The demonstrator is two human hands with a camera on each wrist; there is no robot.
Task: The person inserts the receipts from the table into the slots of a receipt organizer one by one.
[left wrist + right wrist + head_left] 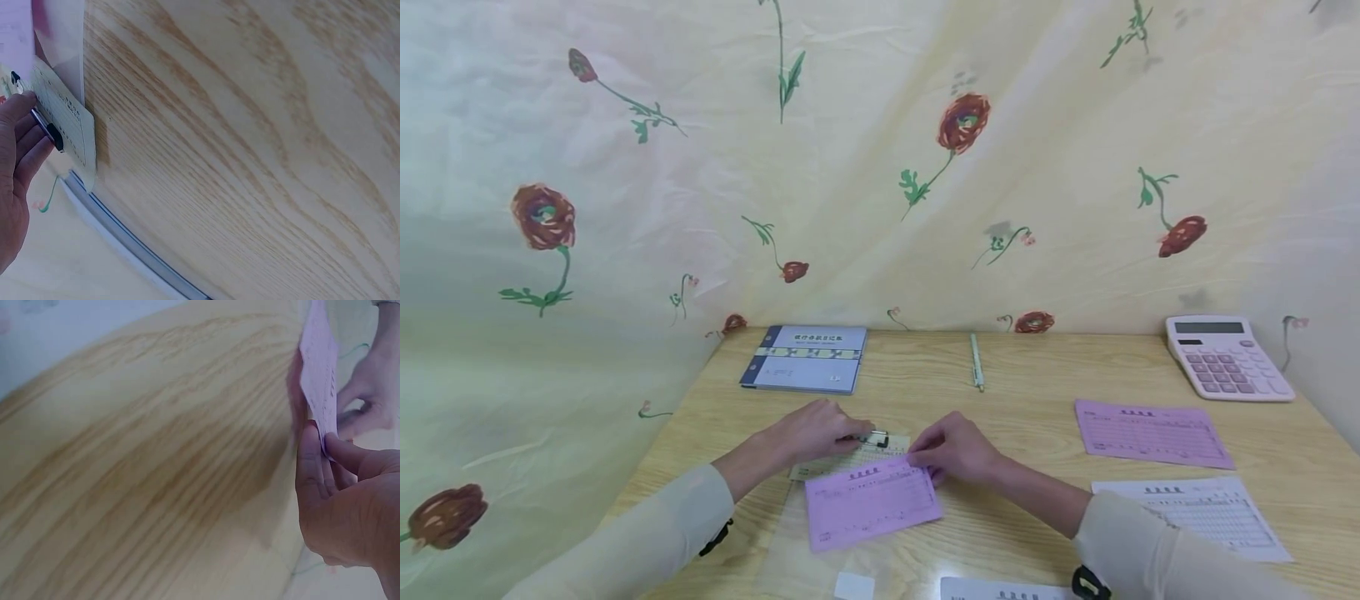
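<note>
My left hand (820, 431) grips the metal clip (881, 438) at the top of a clear clipboard (780, 546). In the left wrist view the thumb presses on the clip (45, 125) while the fingers curl behind it. A pale yellow-green printed form (72, 119) lies under the clip. My right hand (958, 450) pinches a pink printed slip (872, 504) by its upper right corner, thumb on the front face. That slip overlaps the lower part of the pale form and the clipboard, tilted slightly.
A blue-and-white account book (808, 360) lies back left, a pen (977, 362) at the back middle, and a calculator (1228, 358) back right. Another pink slip (1153, 433) and a white form (1195, 512) lie on the right. A second white form (1000, 588) shows at the front edge.
</note>
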